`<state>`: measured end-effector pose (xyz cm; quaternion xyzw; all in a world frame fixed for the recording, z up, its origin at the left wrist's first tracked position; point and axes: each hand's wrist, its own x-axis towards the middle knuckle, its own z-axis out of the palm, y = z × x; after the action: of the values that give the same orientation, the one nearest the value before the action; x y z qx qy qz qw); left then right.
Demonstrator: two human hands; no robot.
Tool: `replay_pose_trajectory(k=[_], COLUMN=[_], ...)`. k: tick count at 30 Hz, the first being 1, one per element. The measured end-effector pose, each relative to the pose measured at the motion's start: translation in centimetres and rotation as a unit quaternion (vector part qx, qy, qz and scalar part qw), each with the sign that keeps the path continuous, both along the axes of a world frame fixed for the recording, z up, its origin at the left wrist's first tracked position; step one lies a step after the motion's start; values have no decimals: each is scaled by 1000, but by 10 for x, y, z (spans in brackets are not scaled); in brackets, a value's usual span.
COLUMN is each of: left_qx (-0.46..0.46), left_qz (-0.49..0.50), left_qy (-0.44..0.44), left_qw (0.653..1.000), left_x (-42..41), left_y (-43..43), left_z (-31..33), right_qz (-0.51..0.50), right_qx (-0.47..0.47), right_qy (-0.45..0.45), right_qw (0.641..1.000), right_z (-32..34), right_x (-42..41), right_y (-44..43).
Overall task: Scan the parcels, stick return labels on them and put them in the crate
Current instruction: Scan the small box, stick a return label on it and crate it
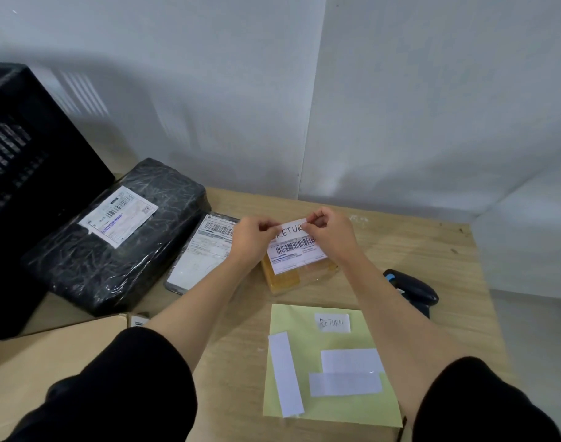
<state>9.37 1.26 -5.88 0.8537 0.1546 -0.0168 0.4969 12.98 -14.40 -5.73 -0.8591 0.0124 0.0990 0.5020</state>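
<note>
Pinching a white RETURN label [291, 229] by its top corners, my left hand [252, 237] and right hand [331, 232] hold it over the small yellow parcel [288, 277] beneath them. A grey mailer [199, 260] lies at 9 o'clock, then a black-wrapped parcel [119, 244], with the black crate [33, 186] beyond at 10. The scanner [411, 290] sits at 4 with bare wooden tabletop [425, 244] around it, the label sheet [333, 406] at 6. White walls [209, 106] close the far edge.
</note>
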Motion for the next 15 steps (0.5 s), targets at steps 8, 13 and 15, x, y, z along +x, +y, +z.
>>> replay_pose_trajectory(k=[8, 13, 15], left_qx=[82, 120, 134], left_qz=[6, -19, -27], left_qy=[19, 15, 11], left_qw=[996, 993, 991], left_x=[12, 15, 15], left_y=[-1, -2, -3], left_z=[-3, -5, -6], right_qz=[-20, -7, 0], right_qx=[-77, -129, -145], right_qy=[-10, -39, -50], right_qw=[997, 991, 988], right_z=[-6, -8, -7], right_x=[8, 8, 7], right_y=[11, 14, 15])
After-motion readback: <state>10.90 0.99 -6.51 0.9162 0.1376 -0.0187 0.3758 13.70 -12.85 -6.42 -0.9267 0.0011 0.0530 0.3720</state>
